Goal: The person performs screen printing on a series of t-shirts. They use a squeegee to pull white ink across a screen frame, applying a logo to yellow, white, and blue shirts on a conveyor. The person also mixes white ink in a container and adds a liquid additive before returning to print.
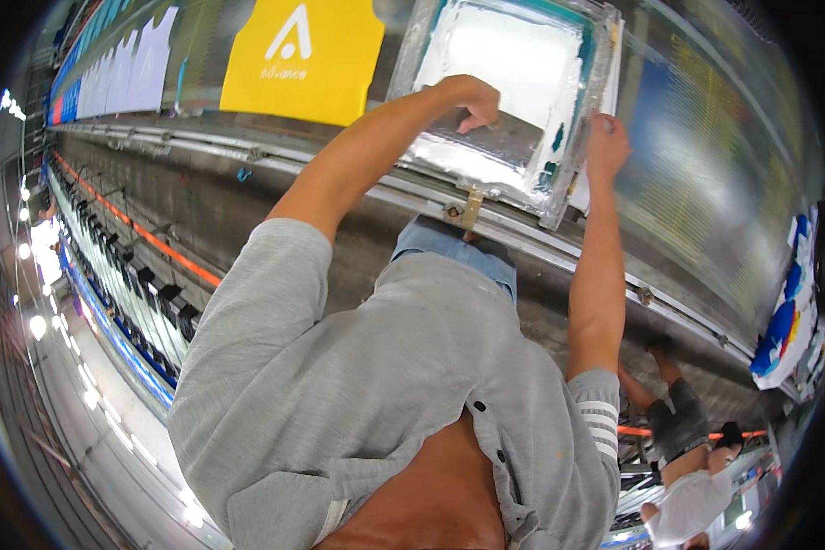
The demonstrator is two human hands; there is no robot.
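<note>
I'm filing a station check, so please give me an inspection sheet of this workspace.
Surface: long table, glossy at right, with a metal rail along its near edge.
Job's things: metal-edged frame smeared with white paste and teal traces; grey blade inside it; yellow cut piece with white print to the left.
Clutter: blue-and-white heap at far right; small blue scrap near the rail.
Hands: left hand curled on the blade; right hand curled by the frame's right edge, contact unclear.
Cables: nothing seen for certain.
Surroundings: another person at lower right; bright lights at left.
</note>
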